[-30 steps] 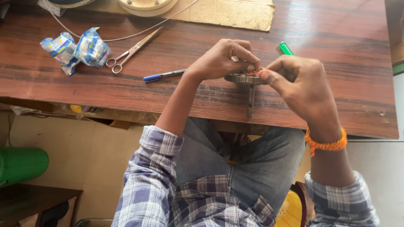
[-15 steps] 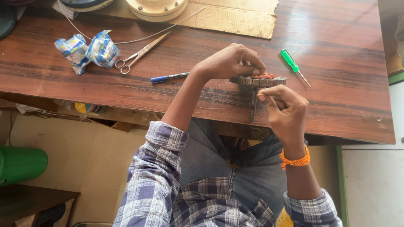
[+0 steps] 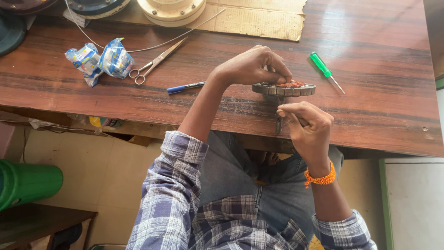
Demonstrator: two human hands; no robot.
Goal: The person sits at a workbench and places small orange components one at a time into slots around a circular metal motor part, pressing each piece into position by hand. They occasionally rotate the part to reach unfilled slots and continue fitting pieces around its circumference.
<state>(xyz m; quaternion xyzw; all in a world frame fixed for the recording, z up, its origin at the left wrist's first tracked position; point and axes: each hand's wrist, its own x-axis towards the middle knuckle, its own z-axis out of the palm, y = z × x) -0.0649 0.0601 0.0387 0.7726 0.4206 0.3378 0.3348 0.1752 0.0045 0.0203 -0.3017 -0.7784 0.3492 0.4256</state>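
At table edge (image 3: 323, 134): left hand (image 3: 252, 67) pinches motor winding (image 3: 284, 88), right hand (image 3: 307, 127) pinches its shaft (image 3: 278, 124); a slip likely drops it floorward.

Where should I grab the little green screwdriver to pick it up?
Probably by the green handle of the screwdriver. It is the thick end, while the metal tip is thin and pointy. It lies flat on the wooden table, slanting, with bare space around it, so come straight down from above and pinch the handle's two long sides.
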